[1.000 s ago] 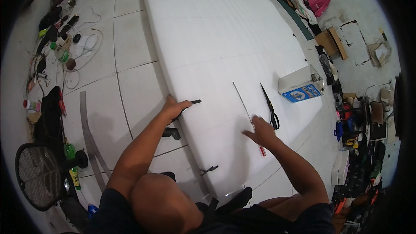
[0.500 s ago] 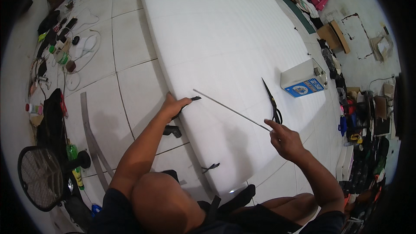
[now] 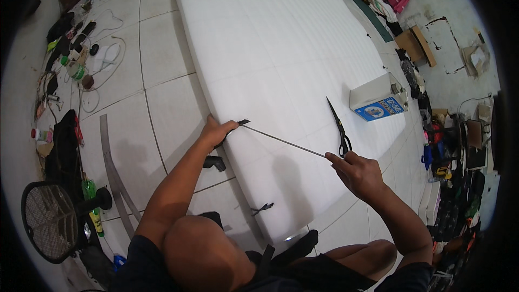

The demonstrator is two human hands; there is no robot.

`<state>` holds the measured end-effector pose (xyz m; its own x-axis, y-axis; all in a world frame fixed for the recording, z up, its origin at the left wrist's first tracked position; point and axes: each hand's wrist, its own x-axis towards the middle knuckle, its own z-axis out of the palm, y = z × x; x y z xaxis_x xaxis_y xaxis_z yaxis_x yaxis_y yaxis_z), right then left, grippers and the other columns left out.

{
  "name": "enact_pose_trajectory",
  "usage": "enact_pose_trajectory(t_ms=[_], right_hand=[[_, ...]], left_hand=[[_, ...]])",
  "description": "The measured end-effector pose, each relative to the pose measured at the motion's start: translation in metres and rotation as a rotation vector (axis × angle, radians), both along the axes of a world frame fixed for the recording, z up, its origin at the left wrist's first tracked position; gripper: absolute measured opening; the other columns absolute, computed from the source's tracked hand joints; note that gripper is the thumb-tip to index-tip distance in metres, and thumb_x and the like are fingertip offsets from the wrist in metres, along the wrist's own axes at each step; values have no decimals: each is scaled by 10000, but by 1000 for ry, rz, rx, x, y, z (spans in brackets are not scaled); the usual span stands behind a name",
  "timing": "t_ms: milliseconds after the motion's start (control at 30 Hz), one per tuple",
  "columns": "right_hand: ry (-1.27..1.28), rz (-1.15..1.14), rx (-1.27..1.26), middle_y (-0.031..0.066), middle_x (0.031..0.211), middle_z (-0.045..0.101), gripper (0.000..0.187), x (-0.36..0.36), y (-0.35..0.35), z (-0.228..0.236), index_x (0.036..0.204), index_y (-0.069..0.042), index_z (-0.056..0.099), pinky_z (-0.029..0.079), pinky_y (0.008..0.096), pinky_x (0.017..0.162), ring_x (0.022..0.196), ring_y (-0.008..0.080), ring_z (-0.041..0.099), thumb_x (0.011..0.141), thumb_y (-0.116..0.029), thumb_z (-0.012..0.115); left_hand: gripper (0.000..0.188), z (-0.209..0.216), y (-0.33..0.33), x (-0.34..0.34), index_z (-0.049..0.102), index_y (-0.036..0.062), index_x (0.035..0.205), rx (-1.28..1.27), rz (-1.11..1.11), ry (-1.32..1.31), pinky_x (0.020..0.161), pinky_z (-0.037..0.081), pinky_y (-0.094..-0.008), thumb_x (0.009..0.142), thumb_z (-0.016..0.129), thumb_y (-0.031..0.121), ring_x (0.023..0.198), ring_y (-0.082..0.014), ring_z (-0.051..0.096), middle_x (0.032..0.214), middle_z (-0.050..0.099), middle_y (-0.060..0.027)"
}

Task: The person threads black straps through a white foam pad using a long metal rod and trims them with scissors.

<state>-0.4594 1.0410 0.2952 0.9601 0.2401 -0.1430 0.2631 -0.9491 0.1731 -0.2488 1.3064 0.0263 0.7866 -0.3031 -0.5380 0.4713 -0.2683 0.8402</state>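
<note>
A long white foam-like slab (image 3: 270, 48) lies in front of me. At its left edge my left hand (image 3: 219, 130) is closed, the thumb pressed against a black strip (image 3: 244, 122) whose frayed end sticks out over the top. Its lower fingers are partly hidden. My right hand (image 3: 359, 174) grips a thin metal rod (image 3: 286, 141) above the slab, and the rod's far tip meets the strip's end, though I cannot tell whether it touches. Black scissors (image 3: 341, 132) rest on the slab just beyond my right hand. A second black tuft (image 3: 264, 208) sticks out at the near left edge.
A rectangular metal can (image 3: 381, 97) with a blue label stands on the slab's right side. Left on the tiled floor are a fan (image 3: 51, 221), grey strips (image 3: 111, 167), a bottle (image 3: 73, 68) and cables. Clutter and cardboard (image 3: 416, 46) line the right wall.
My right hand has moved slightly left, bringing the rod's tip down to the black strip by my left thumb. The left hand has stayed in place.
</note>
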Motion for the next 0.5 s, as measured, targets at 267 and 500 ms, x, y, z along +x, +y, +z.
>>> enact_pose_trajectory(t_ms=[267, 500], right_hand=[[20, 46, -82, 45, 685, 572, 342, 27, 22, 24, 1237, -170, 646, 444, 297, 417, 523, 152, 577, 895, -157, 651], [162, 189, -329, 61, 737, 625, 289, 105, 67, 74, 1154, -115, 684, 484, 313, 504, 603, 177, 643, 881, -93, 593]], left_hand=[[1058, -11, 4, 4, 246, -149, 1372, 35, -2, 44, 918, 497, -402, 672, 797, 422, 1119, -331, 574, 1269, 506, -286], [1044, -8, 9, 13, 273, -111, 1353, -140, -118, 174, 827, 533, -394, 666, 809, 466, 1067, -279, 582, 1230, 508, -254]])
